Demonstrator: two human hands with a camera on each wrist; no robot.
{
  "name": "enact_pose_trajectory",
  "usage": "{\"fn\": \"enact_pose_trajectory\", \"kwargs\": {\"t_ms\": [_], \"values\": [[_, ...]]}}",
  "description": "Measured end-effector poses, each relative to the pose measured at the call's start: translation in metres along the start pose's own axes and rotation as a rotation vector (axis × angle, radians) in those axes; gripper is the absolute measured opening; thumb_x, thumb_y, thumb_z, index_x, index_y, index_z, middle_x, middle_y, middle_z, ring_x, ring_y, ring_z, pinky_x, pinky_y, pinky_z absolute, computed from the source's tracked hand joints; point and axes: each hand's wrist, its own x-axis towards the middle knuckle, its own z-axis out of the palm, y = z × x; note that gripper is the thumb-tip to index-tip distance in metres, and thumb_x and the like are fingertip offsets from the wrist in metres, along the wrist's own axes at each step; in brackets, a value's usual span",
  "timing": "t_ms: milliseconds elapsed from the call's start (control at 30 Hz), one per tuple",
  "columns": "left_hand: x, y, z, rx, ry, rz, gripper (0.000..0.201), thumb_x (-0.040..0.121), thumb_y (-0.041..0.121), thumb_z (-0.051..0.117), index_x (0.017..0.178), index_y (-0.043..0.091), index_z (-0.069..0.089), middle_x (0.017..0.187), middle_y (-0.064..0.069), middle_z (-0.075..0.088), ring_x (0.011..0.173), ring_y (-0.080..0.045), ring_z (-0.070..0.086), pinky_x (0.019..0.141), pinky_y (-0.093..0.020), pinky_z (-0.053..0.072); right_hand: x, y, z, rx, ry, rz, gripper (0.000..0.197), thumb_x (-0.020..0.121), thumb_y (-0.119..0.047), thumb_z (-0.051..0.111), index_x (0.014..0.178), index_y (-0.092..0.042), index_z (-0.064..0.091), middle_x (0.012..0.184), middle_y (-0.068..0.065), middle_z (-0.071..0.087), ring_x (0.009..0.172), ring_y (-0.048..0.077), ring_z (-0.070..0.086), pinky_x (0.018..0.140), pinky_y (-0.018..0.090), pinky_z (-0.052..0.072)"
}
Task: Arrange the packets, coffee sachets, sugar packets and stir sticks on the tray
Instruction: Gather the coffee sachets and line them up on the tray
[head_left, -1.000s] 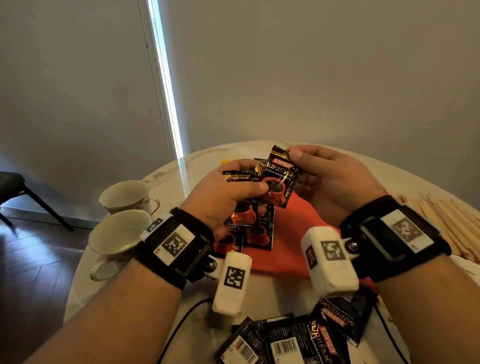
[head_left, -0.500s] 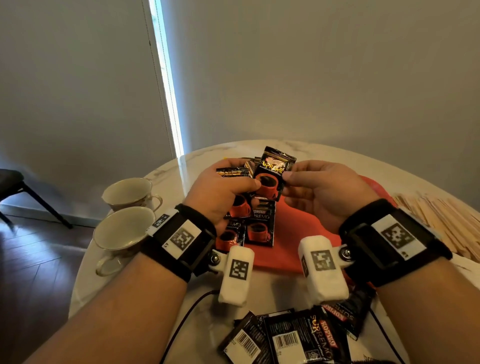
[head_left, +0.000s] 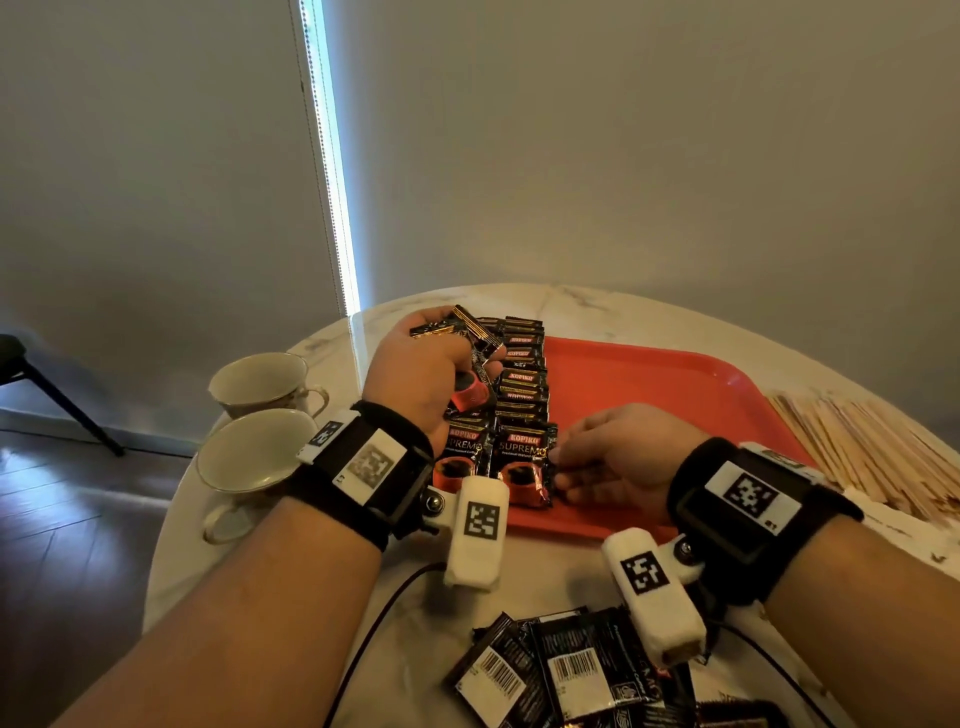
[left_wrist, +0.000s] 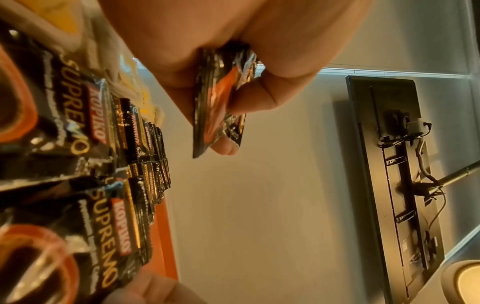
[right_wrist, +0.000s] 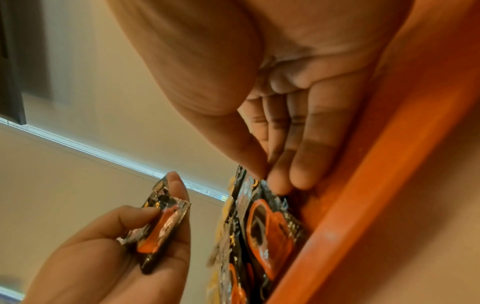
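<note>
Bare forearms; black wrist straps (head_left: 363, 470) with white square-code tags, white padded camera blocks (head_left: 477, 532) below (thin black cable (head_left: 363, 639) trailing).

The left hand (head_left: 426, 364) hides part of the sachet rows (head_left: 522, 384), and the loose sachets (head_left: 566, 675) run off the bottom edge.
</note>
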Motion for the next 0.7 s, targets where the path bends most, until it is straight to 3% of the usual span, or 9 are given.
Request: {"fn": "enact_pose_trajectory", "kwargs": {"t_ms": [100, 200, 300, 367, 433, 500, 600, 700], "values": [[0.002, -0.001, -0.001, -0.005, -0.009, -0.006, 0.059, 0.083, -0.024, 0.042, 0.127, 0.012, 0.058, 0.098, -0.031, 0.074, 0.078, -0.034, 0.073, 0.089, -0.054, 0.058, 0.001, -0.001, 0.003, -0.011, 0.010, 0.008, 0.005, 0.089, 0.007, 0.069, 0.093, 0.003, 0.068, 0.074, 0.015, 0.069, 0.060, 0.021, 0.067, 0.054, 0.031, 0.058], [0.003, -0.001, -0.001, -0.004, -0.032, 0.004, 0.053, 0.082, -0.025, 0.042, 0.115, 0.014, 0.061, 0.092, -0.029, 0.074, 0.084, -0.038, 0.072, 0.095, -0.060, 0.055, 0.003, 0.000, 0.004, -0.022, 0.025, 0.014, 0.007, 0.089, 0.005, 0.070, 0.095, 0.005, 0.068, 0.072, 0.016, 0.069, 0.058, 0.020, 0.067, 0.052, 0.030, 0.058], [0.005, -0.003, -0.002, 0.033, -0.084, 0.006, 0.044, 0.086, -0.023, 0.047, 0.107, 0.013, 0.063, 0.104, -0.031, 0.074, 0.090, -0.039, 0.073, 0.088, -0.059, 0.059, 0.003, 0.001, 0.003, -0.015, 0.032, 0.011, 0.013, 0.089, 0.004, 0.070, 0.102, 0.006, 0.067, 0.072, 0.015, 0.069, 0.056, 0.020, 0.067, 0.052, 0.029, 0.059], [0.008, -0.007, -0.003, 0.070, -0.107, -0.006, 0.039, 0.088, -0.020, 0.053, 0.110, 0.011, 0.063, 0.110, -0.029, 0.074, 0.093, -0.038, 0.075, 0.080, -0.055, 0.063, 0.004, 0.002, 0.002, 0.000, 0.026, 0.010, 0.019, 0.089, 0.003, 0.071, 0.106, 0.007, 0.066, 0.073, 0.016, 0.069, 0.057, 0.021, 0.067, 0.052, 0.030, 0.059], [0.008, -0.009, -0.003, 0.086, -0.132, -0.015, 0.036, 0.090, -0.016, 0.060, 0.115, 0.009, 0.065, 0.112, -0.026, 0.074, 0.097, -0.040, 0.076, 0.082, -0.060, 0.062, 0.005, 0.000, 0.000, 0.037, 0.014, 0.006, 0.019, 0.089, -0.004, 0.073, 0.105, 0.003, 0.067, 0.070, 0.012, 0.067, 0.058, 0.021, 0.066, 0.054, 0.031, 0.058], [0.008, -0.010, -0.002, 0.091, -0.154, -0.018, 0.033, 0.089, -0.010, 0.067, 0.118, 0.006, 0.066, 0.112, -0.025, 0.075, 0.101, -0.043, 0.075, 0.087, -0.066, 0.059, 0.005, -0.007, -0.003, 0.094, 0.016, -0.040, 0.014, 0.089, -0.016, 0.075, 0.097, -0.007, 0.067, 0.065, 0.005, 0.059, 0.058, 0.019, 0.062, 0.057, 0.031, 0.053], [0.006, -0.013, -0.001, 0.108, -0.173, -0.004, 0.032, 0.088, -0.002, 0.074, 0.118, 0.006, 0.069, 0.110, -0.020, 0.077, 0.100, -0.041, 0.075, 0.089, -0.061, 0.060, 0.004, -0.022, -0.010, 0.187, -0.040, -0.186, 0.027, 0.081, -0.034, 0.078, 0.096, -0.014, 0.067, 0.073, 0.002, 0.063, 0.059, 0.015, 0.062, 0.060, 0.029, 0.051], [0.004, -0.014, 0.001, 0.114, -0.198, 0.017, 0.036, 0.083, 0.005, 0.078, 0.118, 0.006, 0.070, 0.110, -0.019, 0.077, 0.101, -0.039, 0.075, 0.091, -0.056, 0.060, 0.003, -0.031, -0.007, 0.164, -0.187, -0.300, 0.031, 0.070, -0.031, 0.082, 0.093, -0.015, 0.070, 0.085, 0.005, 0.071, 0.067, 0.016, 0.067, 0.064, 0.030, 0.055]]}}
